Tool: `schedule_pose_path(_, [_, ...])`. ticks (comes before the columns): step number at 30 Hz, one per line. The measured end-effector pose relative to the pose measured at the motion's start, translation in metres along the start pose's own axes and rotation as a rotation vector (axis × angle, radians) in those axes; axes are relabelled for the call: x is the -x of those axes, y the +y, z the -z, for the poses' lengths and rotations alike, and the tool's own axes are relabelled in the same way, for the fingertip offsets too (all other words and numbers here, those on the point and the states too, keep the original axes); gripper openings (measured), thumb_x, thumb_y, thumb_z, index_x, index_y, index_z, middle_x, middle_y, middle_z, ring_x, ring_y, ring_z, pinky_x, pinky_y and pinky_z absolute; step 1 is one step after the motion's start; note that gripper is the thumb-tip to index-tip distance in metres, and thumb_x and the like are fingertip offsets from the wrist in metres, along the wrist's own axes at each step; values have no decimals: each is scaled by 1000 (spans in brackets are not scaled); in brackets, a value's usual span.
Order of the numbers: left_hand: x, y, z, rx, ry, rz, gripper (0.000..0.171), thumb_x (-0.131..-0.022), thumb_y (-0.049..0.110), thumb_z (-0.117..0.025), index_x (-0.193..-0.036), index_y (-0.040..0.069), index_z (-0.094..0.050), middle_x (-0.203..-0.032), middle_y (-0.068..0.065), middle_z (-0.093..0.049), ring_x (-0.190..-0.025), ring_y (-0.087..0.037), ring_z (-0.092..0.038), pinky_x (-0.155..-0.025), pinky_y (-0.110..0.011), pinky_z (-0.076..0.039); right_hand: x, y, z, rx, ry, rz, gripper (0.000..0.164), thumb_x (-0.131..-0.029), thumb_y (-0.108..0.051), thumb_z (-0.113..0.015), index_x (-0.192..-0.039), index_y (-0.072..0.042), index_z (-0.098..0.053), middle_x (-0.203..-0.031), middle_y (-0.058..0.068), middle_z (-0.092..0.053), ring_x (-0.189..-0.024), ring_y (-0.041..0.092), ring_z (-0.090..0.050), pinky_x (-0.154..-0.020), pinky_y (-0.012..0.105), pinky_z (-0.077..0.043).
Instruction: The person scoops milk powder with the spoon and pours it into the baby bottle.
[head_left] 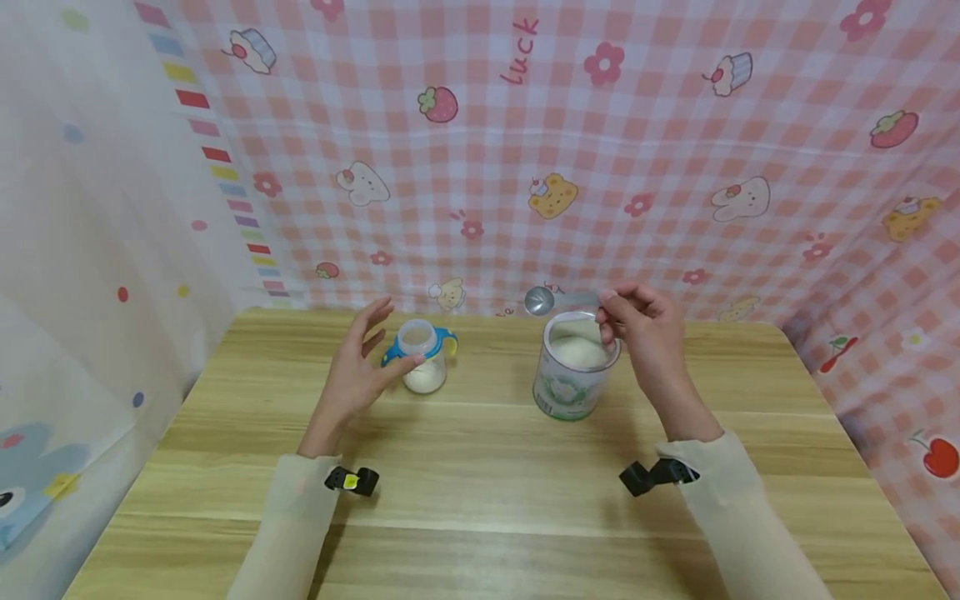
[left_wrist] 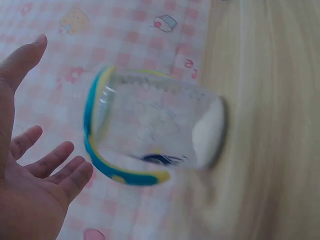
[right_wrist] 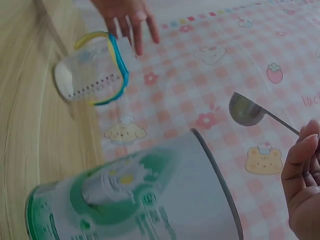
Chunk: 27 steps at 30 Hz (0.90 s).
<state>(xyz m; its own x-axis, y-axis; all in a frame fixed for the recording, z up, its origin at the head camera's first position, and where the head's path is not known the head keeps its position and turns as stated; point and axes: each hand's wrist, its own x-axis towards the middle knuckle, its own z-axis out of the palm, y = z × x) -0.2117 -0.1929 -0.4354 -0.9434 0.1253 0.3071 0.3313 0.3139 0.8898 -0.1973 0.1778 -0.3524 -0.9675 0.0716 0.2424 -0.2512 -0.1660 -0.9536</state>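
Observation:
A clear baby bottle (head_left: pixel 424 382) with a blue-and-yellow two-handled collar stands upright and uncapped, white powder at its bottom. My left hand (head_left: pixel 358 360) is spread beside it; in the left wrist view the bottle (left_wrist: pixel 155 117) sits a little apart from the fingers (left_wrist: pixel 52 159). On the right, my right hand (head_left: pixel 647 329) pinches the handle end of a metal measuring scoop (head_left: pixel 538 301), held level above the far rim of a milk powder can (head_left: pixel 567 392). The can is open and holds pale powder (head_left: pixel 579 352). Bare metal shows in the scoop's bowl.
Bottle and can stand apart near the back edge of a wooden table (head_left: pixel 480 500). Behind them hangs a pink checked cloth (head_left: pixel 480 167), with a white dotted cloth (head_left: pixel 90 250) on the left. Both wrists wear small black cameras.

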Motion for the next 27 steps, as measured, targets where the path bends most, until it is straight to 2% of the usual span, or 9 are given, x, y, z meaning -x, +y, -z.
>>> schedule_pose_path(5, [-4,16,-5,-8,6,-61,90,-81,15,-89,-156,24,-40,-159,-1,-44,-150,-21,-38,-125,-48,-36,2,-1,9,7,9,13,11,-99,-10,-68,-91,-2,-67,-67,1,-67,-50,11,-56,-44,21,-49])
schedule_pose_path(15, [-9,43,-25,-6,-43,-171,92,-78,14,-91,-155,24,-41,-158,0,-45,-148,-22,-41,-124,-46,-38,6,3,34,103,5,22,12,-99,-12,-68,-90,-5,-69,-69,2,-66,-50,11,-57,-43,22,-49])
schedule_pose_path(19, [-9,48,-35,8,-67,-187,91,-78,15,-91,-154,25,-42,-158,3,-46,-148,-18,-42,-123,-45,-39,7,6,40,177,3,34,13,-99,-11,-68,-91,-1,-69,-68,2,-67,-49,11,-57,-42,23,-49])
schedule_pose_path(23, [-10,51,-46,32,-98,-204,91,-78,15,-91,-154,24,-42,-158,3,-45,-149,-17,-41,-124,-46,-38,6,9,45,304,9,52,17,-100,-11,-67,-95,6,-68,-68,2,-67,-48,11,-57,-42,23,-49])
schedule_pose_path(27, [-9,53,-58,23,-127,-204,92,-79,18,-91,-155,23,-40,-160,2,-44,-149,-18,-40,-123,-42,-39,6,12,49,405,7,69,23,-100,-14,-67,-99,9,-67,-68,0,-67,-49,11,-58,-42,24,-50])
